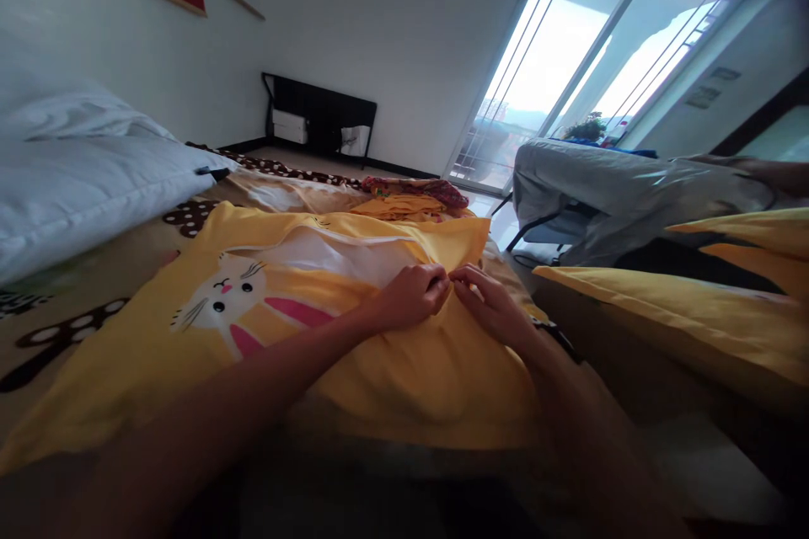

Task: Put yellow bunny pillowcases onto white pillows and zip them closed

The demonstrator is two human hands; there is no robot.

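Note:
A yellow pillowcase with a white rabbit print lies on the bed. Along its upper side a long opening shows a white pillow inside. My left hand is closed on the cloth near the right end of that opening. Right beside it, my right hand pinches the same edge, with fingertips almost touching the left hand's. Whether a zipper pull sits between the fingers is too small to make out.
A white pillow rests at the left. Folded yellow cloth lies beyond the pillowcase. Yellow cushions stand at the right, near a plastic-covered table. A black rack is by the wall, left of a glass door.

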